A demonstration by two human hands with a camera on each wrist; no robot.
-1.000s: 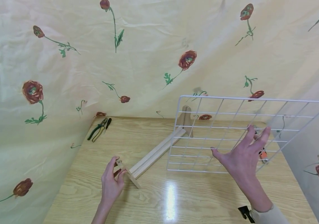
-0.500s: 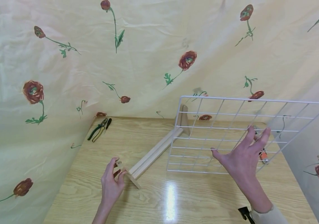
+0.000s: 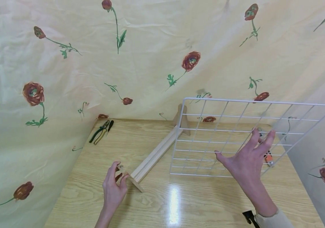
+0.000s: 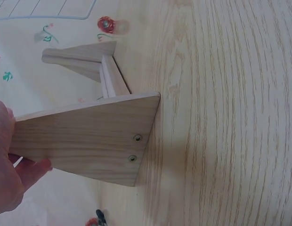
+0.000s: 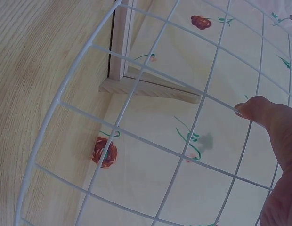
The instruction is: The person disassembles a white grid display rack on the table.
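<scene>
My left hand (image 3: 113,186) pinches the upper part of the near end panel (image 4: 89,136) of a low wooden stand (image 3: 153,156). Two recessed screw heads (image 4: 137,138) show near that panel's foot, which stands on the table. A crossbar runs from it to a second upright panel (image 3: 184,119) at the back. White wire grid (image 3: 196,174) is held up at a slant by my right hand (image 3: 246,161), thumb and fingers spread and hooked on its wires. In the right wrist view my thumb (image 5: 254,109) presses on a wire. The grid partly overlaps the stand's far panel.
Pliers (image 3: 104,127) and a black-handled screwdriver (image 3: 110,125) lie at the table's back left. Behind the grid lies an orange tool (image 3: 268,158). A black piece (image 3: 249,217) sits beside the right sleeve. Flower-patterned cloth (image 3: 139,72) walls in the table.
The far end of the wooden stand has swung left, turning about the near panel in my left hand. My right hand and the wire grid have stayed where they were.
</scene>
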